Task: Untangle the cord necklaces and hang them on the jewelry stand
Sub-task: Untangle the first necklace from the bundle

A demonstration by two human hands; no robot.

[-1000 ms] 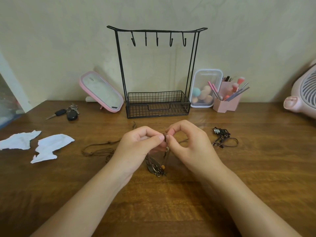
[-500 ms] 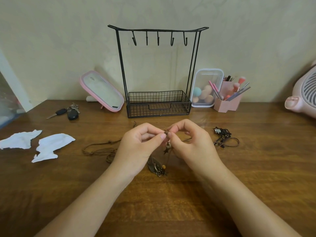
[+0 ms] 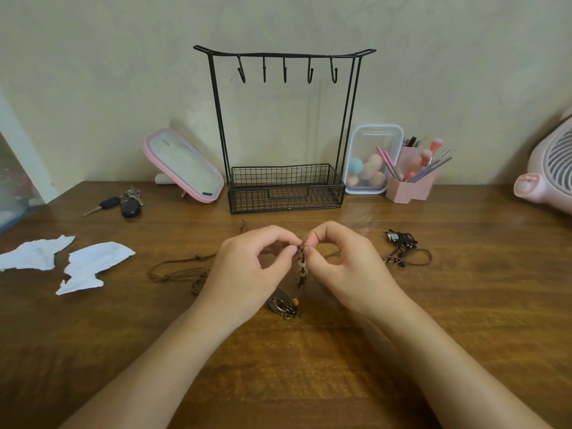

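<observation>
My left hand [image 3: 247, 270] and my right hand [image 3: 349, 267] meet fingertip to fingertip above the table, both pinching the brown cord necklace [image 3: 301, 267] where its beads and small pendant dangle. Its brown cord [image 3: 179, 270] trails in loops to the left on the wood. A leaf-shaped metal pendant [image 3: 283, 303] lies on the table below the hands. A second, black cord necklace [image 3: 404, 247] lies bunched to the right. The black wire jewelry stand [image 3: 286, 187] stands behind, its several hooks [image 3: 284, 69] bare.
Torn white paper pieces [image 3: 89, 264] lie at the left, keys [image 3: 123, 204] behind them. A pink mirror [image 3: 184, 165], a clear box of sponges [image 3: 371, 162] and a pink brush holder [image 3: 411, 181] flank the stand. A pink fan [image 3: 548, 171] sits at the right edge.
Both hands have risen slightly, lifting the pinched cord so the beads and small pendant now hang free between them above the leaf pendant.
</observation>
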